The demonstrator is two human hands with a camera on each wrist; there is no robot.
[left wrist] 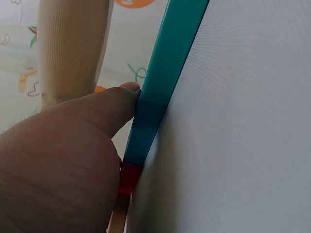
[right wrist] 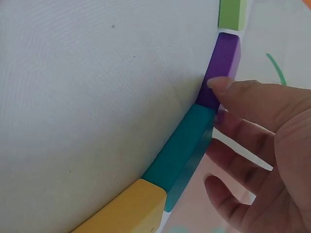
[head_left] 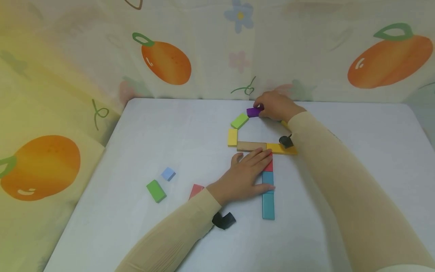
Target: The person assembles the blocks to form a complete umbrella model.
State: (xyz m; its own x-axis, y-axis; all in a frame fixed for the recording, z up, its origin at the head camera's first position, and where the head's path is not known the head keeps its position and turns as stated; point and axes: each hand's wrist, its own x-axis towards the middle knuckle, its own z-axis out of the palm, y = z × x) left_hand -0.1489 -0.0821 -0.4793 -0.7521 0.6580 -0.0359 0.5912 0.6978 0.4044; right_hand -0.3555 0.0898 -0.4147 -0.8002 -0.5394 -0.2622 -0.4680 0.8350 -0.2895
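At the far side of the table, my right hand [head_left: 279, 105] pinches a purple block [right wrist: 223, 56] between thumb and fingers. That block sits in a curved row, between a light green block [head_left: 239, 121] and a teal block [right wrist: 177, 150]. Flat with spread fingers, my left hand [head_left: 242, 179] rests over a straight column. Its fingertips lie at the red block [head_left: 269, 165], partly hidden. The thumb reaches across the blue block [head_left: 267, 176], above a teal end block [head_left: 268, 206].
A wooden block [head_left: 250, 146] and an orange-yellow block [head_left: 276, 149] form a crossbar, with a yellow block [head_left: 232, 137] at its left. Off left lie a green block [head_left: 156, 191], a small blue block [head_left: 168, 174] and a pink block [head_left: 195, 190], partly covered by my left arm.
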